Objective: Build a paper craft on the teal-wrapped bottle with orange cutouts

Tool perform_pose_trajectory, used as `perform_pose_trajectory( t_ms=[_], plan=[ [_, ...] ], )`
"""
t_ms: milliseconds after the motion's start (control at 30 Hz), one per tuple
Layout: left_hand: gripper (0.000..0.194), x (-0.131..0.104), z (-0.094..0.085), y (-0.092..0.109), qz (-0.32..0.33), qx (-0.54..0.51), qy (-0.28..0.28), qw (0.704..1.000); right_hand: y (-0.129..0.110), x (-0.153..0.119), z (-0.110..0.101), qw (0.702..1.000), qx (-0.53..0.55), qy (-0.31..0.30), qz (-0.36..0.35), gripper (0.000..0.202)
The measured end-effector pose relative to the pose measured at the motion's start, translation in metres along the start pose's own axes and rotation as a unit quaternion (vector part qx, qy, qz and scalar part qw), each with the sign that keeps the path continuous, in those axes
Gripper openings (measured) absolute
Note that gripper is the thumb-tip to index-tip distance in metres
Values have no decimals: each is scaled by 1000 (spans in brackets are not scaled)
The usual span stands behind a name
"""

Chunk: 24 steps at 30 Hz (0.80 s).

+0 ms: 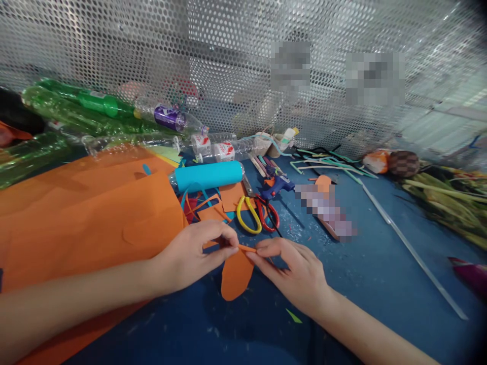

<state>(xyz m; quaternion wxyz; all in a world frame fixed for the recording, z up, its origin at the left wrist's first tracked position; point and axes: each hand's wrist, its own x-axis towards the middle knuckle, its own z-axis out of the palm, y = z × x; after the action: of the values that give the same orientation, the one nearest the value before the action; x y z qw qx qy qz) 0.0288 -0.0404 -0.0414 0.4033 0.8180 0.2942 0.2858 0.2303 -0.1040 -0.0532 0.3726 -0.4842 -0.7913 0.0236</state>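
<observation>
Between both hands is an orange paper cutout (236,278) with a rounded, petal-like lower part and a narrow folded upper edge. My left hand (200,251) pinches the left end of that edge between thumb and fingertips. At the right end, my right hand (291,268) pinches the same edge, its thumb beneath. Just beyond the hands lie scissors (249,215) with one yellow and one red handle. A blue glue gun (277,186) rests past them. Large orange paper sheets (152,203) spread under and beside my left forearm.
A bottle wrapped in blue paper (208,175) lies behind the orange scraps (213,213). Green bottles (87,106) and clear bottles (224,150) line the perforated metal panel (228,56). On the right are a long clear stick (414,258) and dried husks (449,197).
</observation>
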Motion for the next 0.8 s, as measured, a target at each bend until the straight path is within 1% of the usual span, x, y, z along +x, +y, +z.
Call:
perform_pose_trajectory(
  t_ms=[33,100,167,233,267,300,367,433,467,567,667,733,800],
  plan=[
    [7,0,0,-1,5,2,3,1000,0,1,0,1000,8,-4,6,10],
    [7,0,-1,-3,31,20,17,999,-1,4,0,998,42,-18,41,10],
    [7,1,-2,-6,82,49,36,995,-1,6,0,988,111,-42,96,7],
    [8,2,-3,-8,138,75,46,987,-2,8,0,972,181,-61,135,15],
    [9,3,-4,-8,159,83,41,983,-2,9,0,967,198,-64,144,16],
    [10,3,-4,-9,174,88,33,980,-3,9,1,967,198,-65,147,13],
    [11,3,-3,-9,180,90,15,979,-3,8,1,974,162,-63,143,5],
    [11,3,-2,-9,165,82,9,983,-3,7,1,982,124,-60,129,5],
    [9,2,-2,-9,148,77,10,986,-3,7,0,985,110,-57,121,5],
    [7,1,-2,-8,69,49,11,996,-3,7,-1,991,78,-43,98,5],
    [8,1,-1,-4,-2,-12,7,1000,-4,7,-2,995,55,-30,75,6],
    [6,1,0,-3,-26,-49,2,998,-4,7,-3,997,49,-23,60,6],
    [5,1,0,-3,-35,-71,0,997,-5,7,-4,998,46,-18,48,7]
  ],
)
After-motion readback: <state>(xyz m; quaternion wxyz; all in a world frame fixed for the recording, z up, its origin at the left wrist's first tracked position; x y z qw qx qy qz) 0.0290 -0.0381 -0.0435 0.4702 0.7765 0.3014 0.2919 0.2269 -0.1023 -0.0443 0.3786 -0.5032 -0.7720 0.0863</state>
